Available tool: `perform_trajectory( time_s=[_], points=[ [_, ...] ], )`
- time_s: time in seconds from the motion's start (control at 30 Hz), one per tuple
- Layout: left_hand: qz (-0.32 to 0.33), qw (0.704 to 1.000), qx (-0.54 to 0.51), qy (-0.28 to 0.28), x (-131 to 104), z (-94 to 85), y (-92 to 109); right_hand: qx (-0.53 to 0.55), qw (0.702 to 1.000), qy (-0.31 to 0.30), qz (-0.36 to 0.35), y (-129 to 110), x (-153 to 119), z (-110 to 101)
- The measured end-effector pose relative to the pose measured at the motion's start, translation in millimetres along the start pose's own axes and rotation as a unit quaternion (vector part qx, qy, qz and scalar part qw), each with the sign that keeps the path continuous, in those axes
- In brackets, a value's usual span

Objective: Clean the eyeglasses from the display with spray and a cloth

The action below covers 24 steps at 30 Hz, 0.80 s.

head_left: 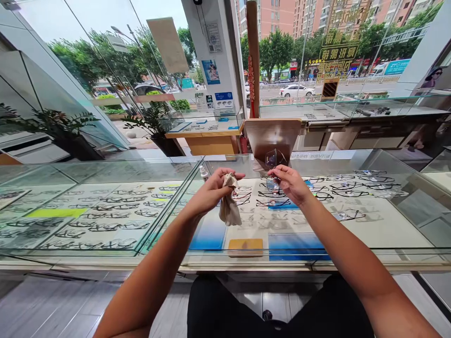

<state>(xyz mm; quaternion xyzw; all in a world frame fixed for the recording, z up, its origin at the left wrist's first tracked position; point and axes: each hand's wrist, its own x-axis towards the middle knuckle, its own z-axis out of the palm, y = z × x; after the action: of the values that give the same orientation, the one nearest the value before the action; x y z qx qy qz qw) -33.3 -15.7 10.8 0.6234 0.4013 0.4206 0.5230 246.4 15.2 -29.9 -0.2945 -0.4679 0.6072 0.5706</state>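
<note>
My left hand (222, 185) pinches a crumpled beige cloth (230, 211) that hangs down from the thumb and fingers. To its right, my right hand (291, 182) is closed on a pair of eyeglasses (271, 159), held up above the glass counter with one lens toward the top. The fingers cover part of the frame. The cloth and the eyeglasses are apart. Just behind my left hand stands a small white spray bottle (203, 173).
Rows of eyeglasses (120, 206) lie inside the glass display counter (169, 263). Blue mats (207, 232) and a tan case (245, 247) are near its front edge. A brown chair back (273, 131) rises behind the counter. Potted plants (75, 141) stand by the window.
</note>
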Motion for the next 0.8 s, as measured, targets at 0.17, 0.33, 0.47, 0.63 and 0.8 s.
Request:
perform_trajectory(
  time_s=[0.17, 0.33, 0.47, 0.63, 0.8],
  points=[
    [0.021, 0.999, 0.024, -0.013, 15.9, 26.6, -9.1, 0.034, 0.999, -0.030, 0.001, 0.2, -2.7, 3.0],
    [0.016, 0.999, -0.042, -0.026, 26.6, 41.1, -19.1, 0.059, 0.996, -0.070, 0.001, 0.2, -5.9, 5.3],
    [-0.013, 0.998, -0.055, -0.009, 26.5, 43.7, -23.9, 0.071, 0.993, -0.094, 0.014, -1.3, -7.6, 6.9],
    [0.002, 0.998, -0.049, 0.040, 23.7, 47.0, -25.5, 0.070, 0.991, -0.115, 0.008, -2.2, -9.1, 7.5],
    [-0.028, 0.995, -0.081, 0.046, 21.1, 51.4, -27.9, 0.057, 0.991, -0.117, 0.016, 2.3, -7.8, 8.2]
  ],
)
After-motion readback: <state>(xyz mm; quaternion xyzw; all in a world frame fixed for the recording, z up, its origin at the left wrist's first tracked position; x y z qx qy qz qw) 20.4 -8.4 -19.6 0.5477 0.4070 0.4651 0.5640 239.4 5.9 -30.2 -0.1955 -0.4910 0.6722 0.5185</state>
